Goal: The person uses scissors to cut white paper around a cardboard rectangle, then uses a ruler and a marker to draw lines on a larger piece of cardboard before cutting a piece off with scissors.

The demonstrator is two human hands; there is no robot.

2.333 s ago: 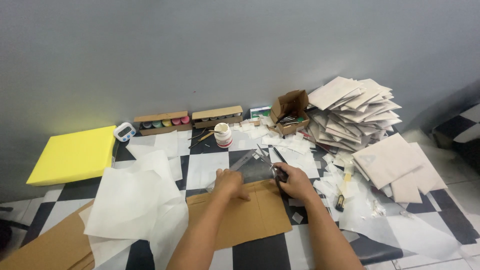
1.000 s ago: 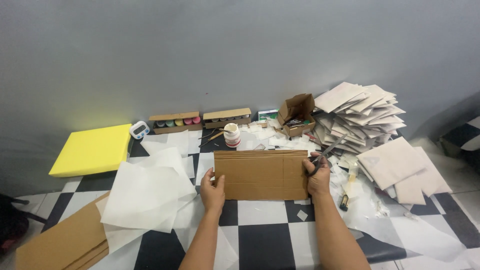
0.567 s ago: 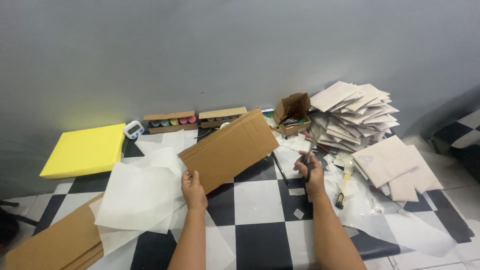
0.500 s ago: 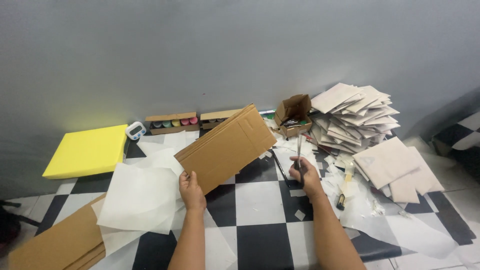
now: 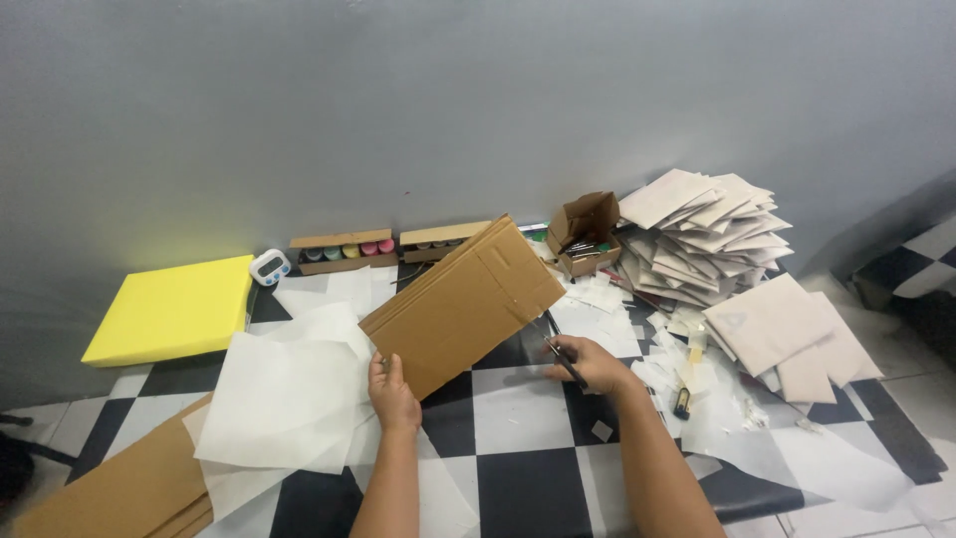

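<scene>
My left hand (image 5: pixel 392 394) grips the near corner of a folded brown cardboard sheet (image 5: pixel 460 302), which slants up and away toward the wall. My right hand (image 5: pixel 594 364) holds a pair of dark scissors (image 5: pixel 559 355), whose blades point up at the cardboard's lower right edge. Both forearms reach in from the bottom of the view over the black-and-white checkered floor (image 5: pixel 518 408).
White paper sheets (image 5: pixel 289 394) lie left of my left hand, over more flat cardboard (image 5: pixel 119 488). A yellow pad (image 5: pixel 174 307) lies far left. Two trays of small pots (image 5: pixel 344 251), a small open box (image 5: pixel 583 232), a heap of pale envelopes (image 5: pixel 712 234) and paper scraps line the wall.
The cardboard was lying flat under both hands; my left hand has lifted and turned it to slant toward the wall. My right hand with the scissors has come in to its lower edge.
</scene>
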